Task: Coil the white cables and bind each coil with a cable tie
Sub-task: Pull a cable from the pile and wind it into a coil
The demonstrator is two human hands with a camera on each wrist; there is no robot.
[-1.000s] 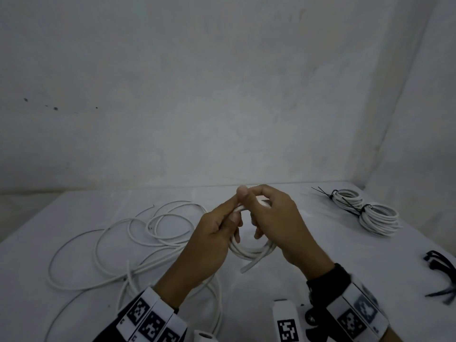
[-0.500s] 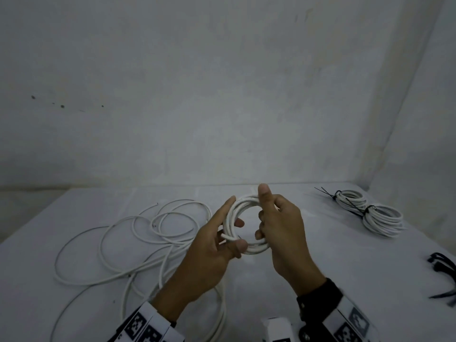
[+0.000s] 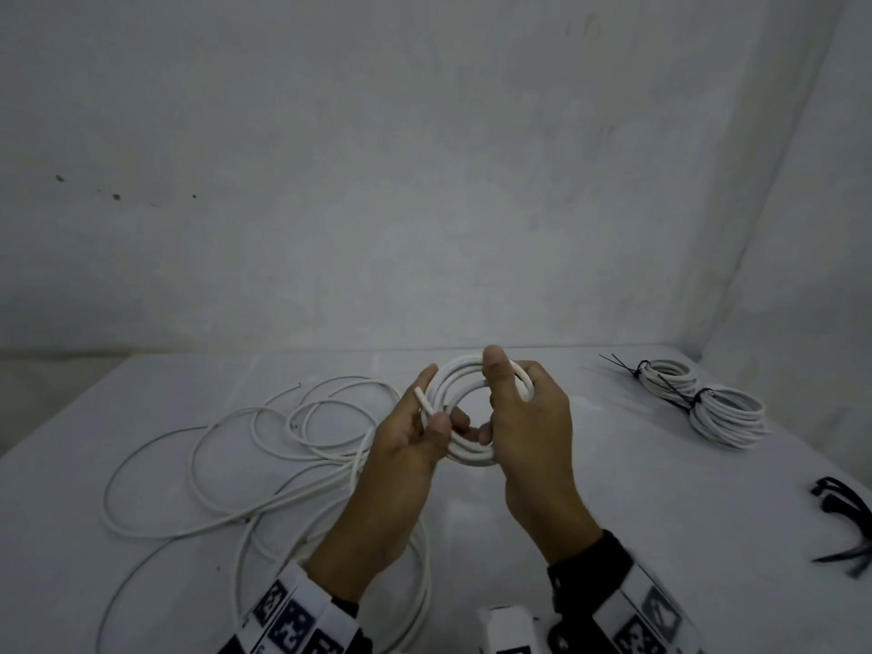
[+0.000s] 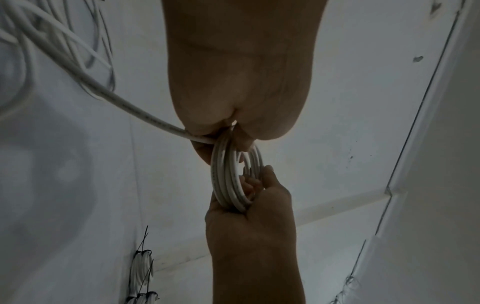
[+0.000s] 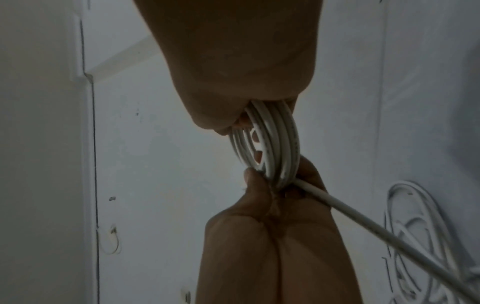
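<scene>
Head view: coil partly hidden behind both hands' grip.

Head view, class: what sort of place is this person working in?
Probably a plain workbench set up for cable bundling: a white table in a bare wall corner, loose white cable, two tied coils and spare black cable ties.

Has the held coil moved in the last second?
Yes. The coil has swung upward and turned face-on, its top now near the table's back edge.
</scene>
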